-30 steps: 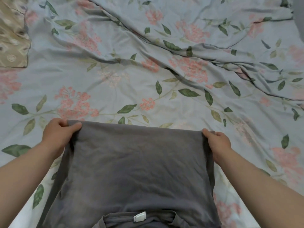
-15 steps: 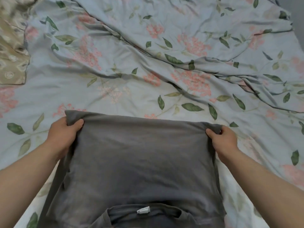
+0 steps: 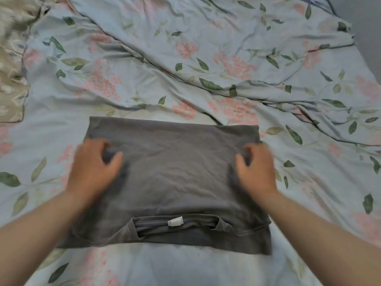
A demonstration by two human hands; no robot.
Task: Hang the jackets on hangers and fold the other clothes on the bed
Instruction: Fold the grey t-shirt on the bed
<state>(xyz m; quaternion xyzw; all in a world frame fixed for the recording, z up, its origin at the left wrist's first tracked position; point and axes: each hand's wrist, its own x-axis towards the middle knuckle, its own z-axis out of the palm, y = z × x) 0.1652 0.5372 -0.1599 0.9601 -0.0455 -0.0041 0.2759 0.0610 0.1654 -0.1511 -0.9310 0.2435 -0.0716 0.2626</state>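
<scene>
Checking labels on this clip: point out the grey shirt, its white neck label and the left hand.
grey shirt (image 3: 175, 162), head view, middle of folded panel.
white neck label (image 3: 175, 221), head view, centre of tag.
left hand (image 3: 93, 170), head view, back of hand.

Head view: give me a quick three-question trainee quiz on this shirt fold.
1. True or false: the grey shirt hangs on a hanger.
2. The white label sits toward which edge of the shirt? A) nearest the person B) farthest C) left
3. What pattern is on the bed sheet?
Key: 1 false; 2 A; 3 flowers and leaves.
</scene>
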